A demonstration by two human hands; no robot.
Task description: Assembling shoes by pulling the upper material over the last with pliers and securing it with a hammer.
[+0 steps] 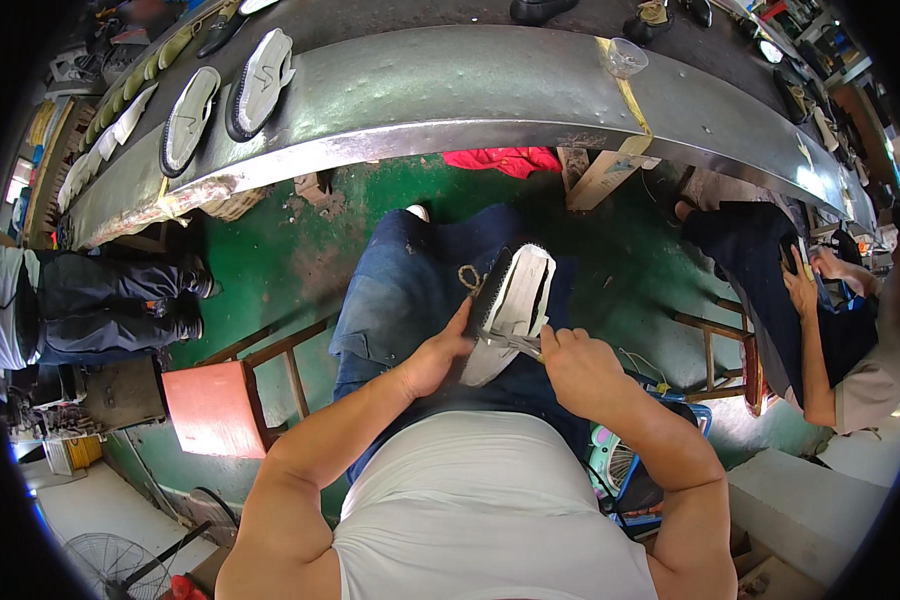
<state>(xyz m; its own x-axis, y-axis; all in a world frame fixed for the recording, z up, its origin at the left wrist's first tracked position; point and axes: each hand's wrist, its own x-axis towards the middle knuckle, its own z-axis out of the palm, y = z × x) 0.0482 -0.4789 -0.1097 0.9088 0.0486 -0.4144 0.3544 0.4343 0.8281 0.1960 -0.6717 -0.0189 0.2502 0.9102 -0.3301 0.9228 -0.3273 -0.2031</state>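
Note:
Over my lap I hold a shoe [523, 288] with its sole side up, showing a pale insole and a dark upper along its left side. My left hand [438, 358] grips the shoe's left side, with the thumb up along the dark edge and the other fingers hidden beneath. My right hand [580, 370] is closed on metal pincers [513, 342], whose jaws lie against the shoe's edge near the lower end of the insole. I cannot tell whether the jaws pinch any material. A small loop of cord [468, 276] shows beside the shoe.
A metal-topped bench [450, 85] curves across in front, with two pale-soled shoes [261, 84] at its left and a clear cup [625, 58] at its right. A red-brown stool [210, 408] stands left. Another person's hands [802, 285] work at right; someone else stands left.

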